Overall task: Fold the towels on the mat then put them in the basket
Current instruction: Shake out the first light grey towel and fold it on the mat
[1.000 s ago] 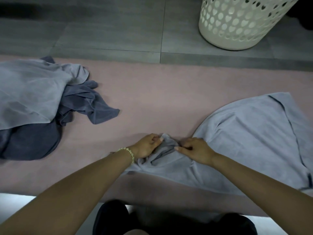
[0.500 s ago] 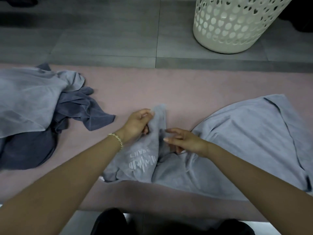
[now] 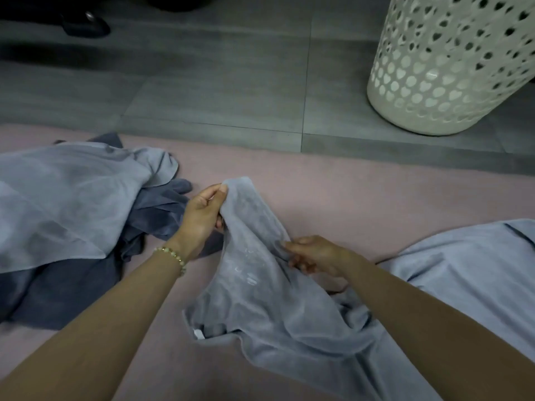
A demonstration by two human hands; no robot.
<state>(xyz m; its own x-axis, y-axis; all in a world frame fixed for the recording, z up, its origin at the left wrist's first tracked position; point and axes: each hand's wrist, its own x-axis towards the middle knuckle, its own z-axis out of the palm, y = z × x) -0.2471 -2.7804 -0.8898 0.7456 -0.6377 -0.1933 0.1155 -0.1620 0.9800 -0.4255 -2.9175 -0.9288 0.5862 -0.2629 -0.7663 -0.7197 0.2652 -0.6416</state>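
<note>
A light grey-blue towel (image 3: 289,308) lies crumpled on the pink mat (image 3: 333,192) and spreads off to the right. My left hand (image 3: 202,215) pinches its upper corner and holds it raised above the mat. My right hand (image 3: 315,253) grips the towel's edge lower down, to the right. A faint white print shows on the lifted cloth. The white perforated basket (image 3: 445,70) stands on the grey floor at the far right, beyond the mat.
A heap of other towels sits on the mat's left: a light grey one (image 3: 66,198) over a dark blue-grey one (image 3: 69,293). Grey floor tiles (image 3: 217,91) run behind the mat. A dark shoe (image 3: 86,24) shows at top left.
Both hands have lifted the towel's end off the mat; my left hand has carried the corner up and away, my right hand has slid along the edge. The view has tilted up.
</note>
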